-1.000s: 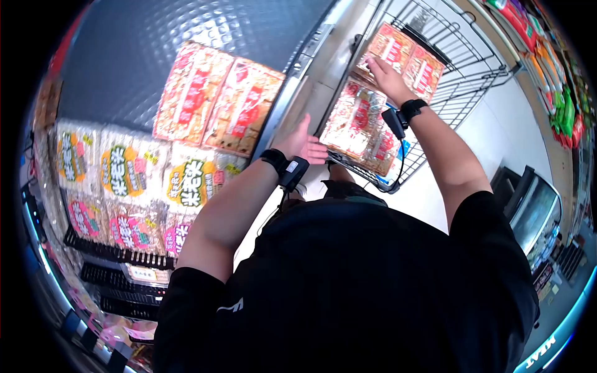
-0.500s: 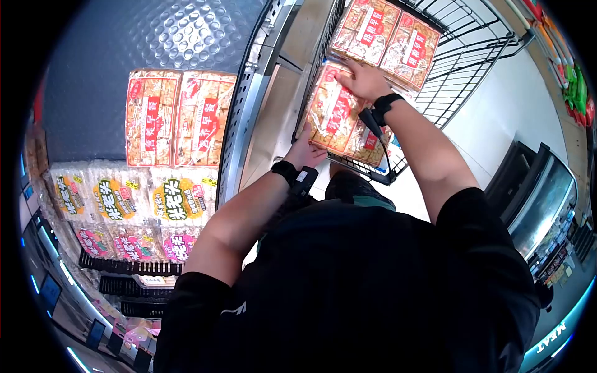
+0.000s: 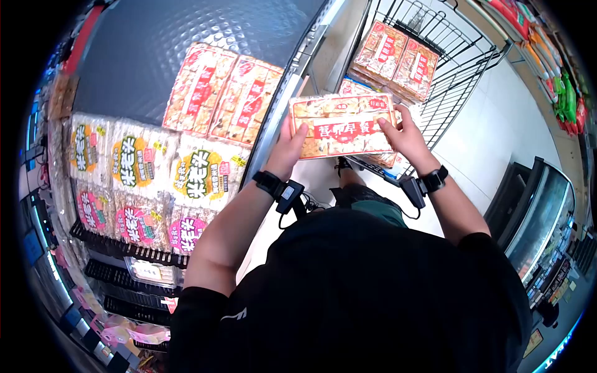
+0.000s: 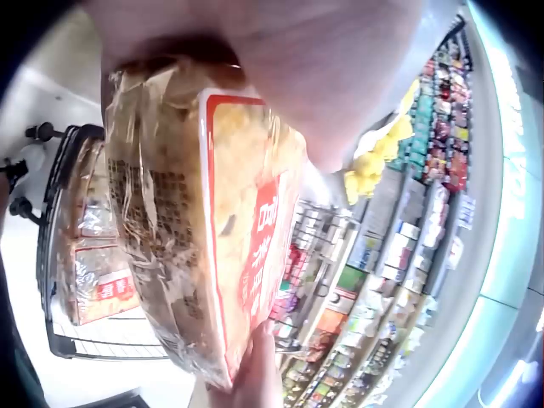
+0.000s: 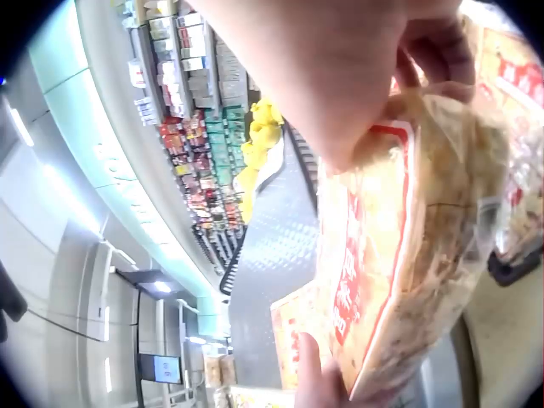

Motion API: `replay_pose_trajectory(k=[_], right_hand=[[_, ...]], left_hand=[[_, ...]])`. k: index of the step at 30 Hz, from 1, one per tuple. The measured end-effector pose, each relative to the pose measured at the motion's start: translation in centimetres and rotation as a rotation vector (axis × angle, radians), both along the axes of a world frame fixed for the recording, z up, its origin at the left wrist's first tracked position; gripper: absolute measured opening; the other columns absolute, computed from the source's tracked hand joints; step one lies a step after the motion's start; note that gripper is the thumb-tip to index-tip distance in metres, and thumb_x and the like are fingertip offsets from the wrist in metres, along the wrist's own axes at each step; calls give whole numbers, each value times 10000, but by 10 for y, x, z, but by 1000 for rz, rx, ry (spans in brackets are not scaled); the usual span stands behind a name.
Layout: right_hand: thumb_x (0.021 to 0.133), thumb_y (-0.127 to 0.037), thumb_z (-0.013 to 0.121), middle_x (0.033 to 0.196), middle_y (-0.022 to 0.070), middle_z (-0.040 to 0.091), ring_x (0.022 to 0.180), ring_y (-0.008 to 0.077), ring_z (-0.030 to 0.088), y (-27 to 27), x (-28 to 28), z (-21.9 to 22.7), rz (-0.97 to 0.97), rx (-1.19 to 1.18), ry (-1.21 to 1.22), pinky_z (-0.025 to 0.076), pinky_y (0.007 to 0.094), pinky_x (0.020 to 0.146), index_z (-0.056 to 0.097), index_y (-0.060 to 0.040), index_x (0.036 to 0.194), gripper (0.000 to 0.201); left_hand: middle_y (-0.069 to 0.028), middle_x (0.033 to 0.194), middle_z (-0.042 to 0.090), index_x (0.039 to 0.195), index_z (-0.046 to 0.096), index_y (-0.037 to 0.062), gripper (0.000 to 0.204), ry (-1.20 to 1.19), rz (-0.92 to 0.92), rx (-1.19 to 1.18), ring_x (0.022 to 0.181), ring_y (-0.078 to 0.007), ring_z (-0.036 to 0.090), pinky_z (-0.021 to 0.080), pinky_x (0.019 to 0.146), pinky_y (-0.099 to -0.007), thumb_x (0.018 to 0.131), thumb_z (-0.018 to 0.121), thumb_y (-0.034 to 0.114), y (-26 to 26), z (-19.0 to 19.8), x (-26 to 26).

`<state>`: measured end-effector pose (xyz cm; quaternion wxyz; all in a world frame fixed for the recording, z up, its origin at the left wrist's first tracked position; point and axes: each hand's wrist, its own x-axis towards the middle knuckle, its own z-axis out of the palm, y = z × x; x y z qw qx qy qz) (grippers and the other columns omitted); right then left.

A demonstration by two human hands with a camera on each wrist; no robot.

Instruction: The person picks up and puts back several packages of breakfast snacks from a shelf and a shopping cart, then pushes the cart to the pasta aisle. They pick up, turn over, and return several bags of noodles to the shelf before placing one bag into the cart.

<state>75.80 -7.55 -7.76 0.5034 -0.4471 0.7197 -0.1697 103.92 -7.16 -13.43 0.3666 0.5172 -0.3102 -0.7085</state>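
Both hands hold a clear-wrapped pastry package with a red-bordered label, in front of the body between shelf and cart. My left hand grips its left end, thumb on the front. The right hand grips the right end, its thumb also lying over the front. In the left wrist view the package shows its thick side under the wrap, and the right wrist view shows the package edge-on too. Matching packages lie stacked in the wire shopping cart, partly hidden behind the held one.
On the dark textured display surface to the left lie two similar packages. Nearer stand rows of white-wrapped snack packs with yellow or pink labels. A metal rail edges the display. At right is a glass-fronted case.
The hands reached into the cart and closed on the near package. It has come up out of the cart toward the body, its printed front turned to the head camera.
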Motion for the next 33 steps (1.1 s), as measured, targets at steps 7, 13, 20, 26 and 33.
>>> replay_pose_trajectory(k=[7,13,20,26,33], right_hand=[[903,-270,649,1116,145,573,952,173,616,21,96,66,13,-572,-399,517,269,758,331,-89,1376,598],[931,-189,611,1209,85,504,1031,159,584,29,194,181,245,-900,-795,503,278,855,244,-110,1461,650],[969,-238,553,1311,43,514,1128,92,497,47,261,264,391,-997,-987,418,258,960,267,-90,1475,599],[958,-260,575,1314,55,516,1134,95,495,64,278,273,406,-1071,-926,406,255,966,283,-65,1466,618],[978,-284,532,1317,39,513,1136,95,500,59,281,274,419,-1025,-919,410,253,961,317,-92,1453,555]], left_hand=[[-187,1353,433,1443,123,56,740,-276,208,-594,1223,-211,465,392,1017,-340,933,602,298,47,142,94],[-150,1416,370,1484,41,85,848,-411,344,-842,1281,-215,400,350,1059,-354,918,588,401,106,260,189],[-175,1404,379,1476,16,72,902,-380,475,-997,1258,-227,428,369,1037,-351,900,607,436,157,324,228],[-152,1392,400,1477,34,92,869,-354,519,-1025,1244,-217,437,371,1033,-348,908,596,433,183,329,241],[-152,1393,398,1475,50,103,805,-372,501,-1031,1242,-211,437,365,1034,-342,936,576,387,179,327,243]])
